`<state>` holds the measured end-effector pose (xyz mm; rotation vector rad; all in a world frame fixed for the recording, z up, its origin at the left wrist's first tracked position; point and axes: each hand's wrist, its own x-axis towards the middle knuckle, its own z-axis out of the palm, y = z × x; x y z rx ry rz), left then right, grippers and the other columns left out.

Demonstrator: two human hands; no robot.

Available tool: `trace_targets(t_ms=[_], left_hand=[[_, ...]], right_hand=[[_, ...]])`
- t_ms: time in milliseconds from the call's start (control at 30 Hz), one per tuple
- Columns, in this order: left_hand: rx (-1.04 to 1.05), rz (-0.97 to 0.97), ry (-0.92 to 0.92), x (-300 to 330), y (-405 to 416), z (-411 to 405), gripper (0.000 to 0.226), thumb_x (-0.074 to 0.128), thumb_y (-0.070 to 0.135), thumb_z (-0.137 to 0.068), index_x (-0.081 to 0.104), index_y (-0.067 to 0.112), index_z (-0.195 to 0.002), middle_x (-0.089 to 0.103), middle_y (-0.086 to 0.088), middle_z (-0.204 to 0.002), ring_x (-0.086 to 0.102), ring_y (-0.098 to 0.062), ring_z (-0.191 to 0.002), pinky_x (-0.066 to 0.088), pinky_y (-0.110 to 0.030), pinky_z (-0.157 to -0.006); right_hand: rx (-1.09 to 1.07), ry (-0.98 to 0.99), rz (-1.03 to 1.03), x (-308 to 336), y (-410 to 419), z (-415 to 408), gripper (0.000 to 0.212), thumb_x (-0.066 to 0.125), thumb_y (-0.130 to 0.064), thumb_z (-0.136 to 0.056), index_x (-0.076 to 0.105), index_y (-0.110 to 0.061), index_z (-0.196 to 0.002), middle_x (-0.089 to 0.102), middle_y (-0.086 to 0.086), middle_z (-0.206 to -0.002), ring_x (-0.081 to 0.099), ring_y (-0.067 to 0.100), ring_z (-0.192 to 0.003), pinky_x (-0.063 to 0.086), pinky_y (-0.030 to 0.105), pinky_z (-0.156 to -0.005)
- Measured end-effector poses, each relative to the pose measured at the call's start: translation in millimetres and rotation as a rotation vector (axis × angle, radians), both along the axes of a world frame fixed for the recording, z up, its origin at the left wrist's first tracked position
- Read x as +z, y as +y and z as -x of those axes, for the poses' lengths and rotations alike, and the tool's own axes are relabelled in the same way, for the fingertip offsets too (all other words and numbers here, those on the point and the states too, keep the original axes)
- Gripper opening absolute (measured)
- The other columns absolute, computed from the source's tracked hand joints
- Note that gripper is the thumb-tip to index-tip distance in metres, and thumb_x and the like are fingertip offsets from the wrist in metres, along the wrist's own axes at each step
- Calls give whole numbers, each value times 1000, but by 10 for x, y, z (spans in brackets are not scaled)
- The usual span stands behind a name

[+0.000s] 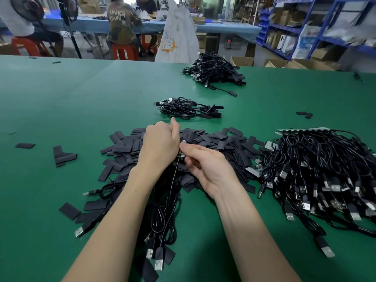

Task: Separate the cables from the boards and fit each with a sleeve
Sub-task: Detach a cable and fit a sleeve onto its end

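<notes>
Over a heap of flat black sleeves (pixel 213 143), my left hand (pixel 160 145) and my right hand (pixel 205 163) meet on a small circuit board (pixel 182 141). The left hand grips it with curled fingers; the right pinches it between thumb and forefinger. Most of the board is hidden by the fingers. A thin black cable (pixel 173 184) hangs from the board toward me, down to a loose bunch of black USB cables (pixel 160 231) between my forearms. A large tangle of cables still on boards (pixel 317 169) lies at the right.
Two piles of sleeved cables lie farther back, a small pile (pixel 187 108) and a bigger pile (pixel 215 70). Stray sleeves (pixel 63 155) dot the green table (pixel 71 98) at left. Beyond the table's far edge people sit on orange stools; blue shelving stands at right.
</notes>
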<state>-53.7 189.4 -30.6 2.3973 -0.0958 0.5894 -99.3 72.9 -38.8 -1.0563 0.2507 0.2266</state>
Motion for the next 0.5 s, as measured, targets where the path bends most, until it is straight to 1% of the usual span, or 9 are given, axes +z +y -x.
trace_targets(t_ms=[100, 200, 267, 367, 500], left_hand=[[-4, 19, 10, -2, 10, -5, 65, 37, 25, -108, 29, 10, -45, 29, -8, -45, 33, -35, -54, 22, -39, -63], [-19, 99, 1, -6, 18, -18, 65, 38, 24, -108, 26, 11, -46, 27, -6, -42, 30, -25, -46, 19, -40, -61], [-24, 112, -5, -8, 23, -21, 64, 38, 25, -108, 24, 12, -47, 25, -4, -41, 28, -23, -45, 16, -39, -59], [-17, 112, -11, -9, 41, -25, 65, 38, 26, -108, 22, 14, -46, 23, -3, -40, 26, -22, -44, 13, -39, -59], [-26, 88, -1, -27, 50, -32, 69, 43, 33, -107, 24, 15, -43, 23, 0, -36, 26, -21, -41, 15, -38, -58]], right_hand=[[9, 42, -61, -4, 16, -7, 9, 76, 2, -84, 73, -4, -78, 66, -2, -61, 53, 4, -47, 46, 11, -46], [13, 70, -115, -16, 17, -8, 8, 76, 0, -84, 72, -5, -78, 64, -2, -61, 53, 3, -47, 45, 10, -45], [13, 45, -102, -26, 12, 0, 5, 78, 0, -83, 74, -3, -82, 65, -2, -62, 54, 3, -48, 48, 11, -48], [25, 19, -71, -21, -5, 11, 8, 81, -2, -81, 76, -1, -87, 67, 0, -68, 58, 4, -52, 53, 14, -53], [17, -17, 57, -20, -39, 17, 10, 83, -5, -80, 75, -2, -86, 68, 0, -67, 61, 5, -53, 56, 17, -58]])
